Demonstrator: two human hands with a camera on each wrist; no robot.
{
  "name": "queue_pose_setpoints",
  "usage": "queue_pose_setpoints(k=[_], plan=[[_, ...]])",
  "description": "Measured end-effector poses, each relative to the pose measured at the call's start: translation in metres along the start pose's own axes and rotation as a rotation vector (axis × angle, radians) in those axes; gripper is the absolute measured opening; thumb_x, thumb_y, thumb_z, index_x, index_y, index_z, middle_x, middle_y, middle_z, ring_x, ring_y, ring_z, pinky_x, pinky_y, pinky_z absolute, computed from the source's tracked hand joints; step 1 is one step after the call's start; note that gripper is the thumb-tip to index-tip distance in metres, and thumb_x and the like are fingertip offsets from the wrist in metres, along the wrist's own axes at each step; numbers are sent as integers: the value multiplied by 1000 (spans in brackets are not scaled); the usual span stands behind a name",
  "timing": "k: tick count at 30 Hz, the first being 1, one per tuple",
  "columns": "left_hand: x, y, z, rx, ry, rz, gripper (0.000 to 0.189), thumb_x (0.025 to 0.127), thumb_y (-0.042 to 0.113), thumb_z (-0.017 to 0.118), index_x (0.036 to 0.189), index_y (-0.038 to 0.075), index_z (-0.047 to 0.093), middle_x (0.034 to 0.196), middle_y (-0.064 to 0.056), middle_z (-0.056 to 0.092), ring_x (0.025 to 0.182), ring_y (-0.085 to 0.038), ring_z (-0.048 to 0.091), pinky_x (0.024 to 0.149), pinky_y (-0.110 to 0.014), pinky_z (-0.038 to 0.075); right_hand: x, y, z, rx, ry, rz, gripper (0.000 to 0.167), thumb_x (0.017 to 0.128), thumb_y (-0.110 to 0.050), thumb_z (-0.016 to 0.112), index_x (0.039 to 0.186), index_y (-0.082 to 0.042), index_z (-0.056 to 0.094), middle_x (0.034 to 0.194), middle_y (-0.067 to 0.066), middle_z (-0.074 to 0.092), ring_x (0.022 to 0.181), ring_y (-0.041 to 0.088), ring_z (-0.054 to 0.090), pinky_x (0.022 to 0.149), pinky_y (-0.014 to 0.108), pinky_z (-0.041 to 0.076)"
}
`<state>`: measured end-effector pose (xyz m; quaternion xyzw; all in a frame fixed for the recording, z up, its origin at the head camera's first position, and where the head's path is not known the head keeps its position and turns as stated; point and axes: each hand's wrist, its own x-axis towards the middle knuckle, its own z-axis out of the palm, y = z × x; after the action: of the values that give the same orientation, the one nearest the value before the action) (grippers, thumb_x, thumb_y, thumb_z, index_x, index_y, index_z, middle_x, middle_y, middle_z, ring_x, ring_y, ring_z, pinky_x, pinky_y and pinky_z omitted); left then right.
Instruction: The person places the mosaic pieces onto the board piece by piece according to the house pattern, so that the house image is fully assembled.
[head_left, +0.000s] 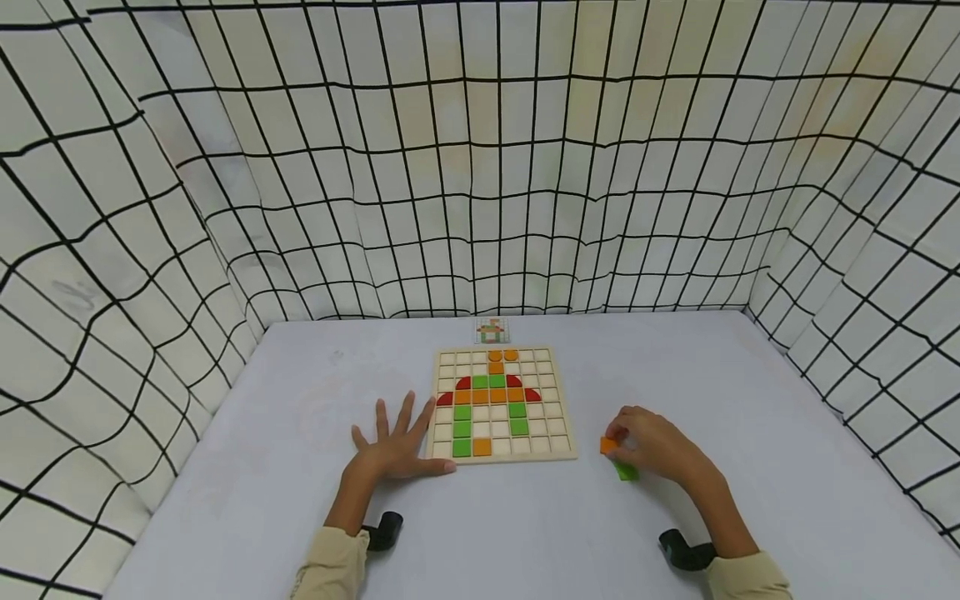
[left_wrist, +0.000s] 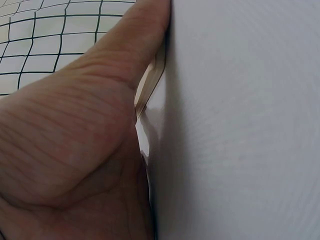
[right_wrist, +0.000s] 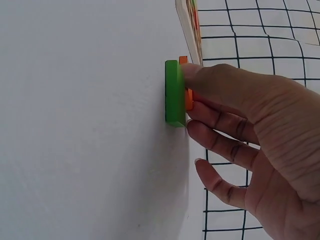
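A wooden grid board (head_left: pixel 538 427) lies on the white table with red, green and orange tiles in some of its squares. My left hand (head_left: pixel 393 454) rests palm down with fingers spread at the board's left edge, its thumb along the near-left corner. Right of the board, my right hand (head_left: pixel 663 446) pinches an orange square tile (head_left: pixel 607 446) between thumb and fingers. A green tile (head_left: pixel 626 472) lies on the table just under that hand. From the right wrist, the green tile (right_wrist: pixel 174 95) stands in front of the orange tile (right_wrist: pixel 189 101) and partly hides it.
A small picture card (head_left: pixel 492 331) sits behind the board's far edge. White walls with black netting (head_left: pixel 525 200) enclose the table's back and sides. Both wrists carry a black camera mount. White table surface (head_left: pixel 300 375) extends around the board.
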<state>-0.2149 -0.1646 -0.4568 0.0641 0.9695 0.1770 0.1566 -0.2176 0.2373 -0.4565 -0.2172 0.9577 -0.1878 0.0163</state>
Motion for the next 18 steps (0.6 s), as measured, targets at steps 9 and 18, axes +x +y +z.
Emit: queue_pose_setpoints(k=[9, 18], plan=[[1, -1, 0, -12, -20, -4, 116, 72, 74, 67, 158, 22, 11, 165, -15, -8, 145, -52, -20, 101, -81, -11, 5, -6, 2, -12, 13, -51, 18, 81, -22, 79, 94, -14, 70, 90, -9, 61, 85, 8, 58, 76, 29, 53], [1, 0, 0, 6, -8, -6, 113, 74, 72, 68, 158, 23, 12, 165, -15, -8, 144, -54, -20, 100, -83, -5, 19, -26, 1, -23, -9, -105, 17, 82, -22, 77, 97, -14, 71, 91, -9, 62, 86, 7, 58, 79, 29, 54]])
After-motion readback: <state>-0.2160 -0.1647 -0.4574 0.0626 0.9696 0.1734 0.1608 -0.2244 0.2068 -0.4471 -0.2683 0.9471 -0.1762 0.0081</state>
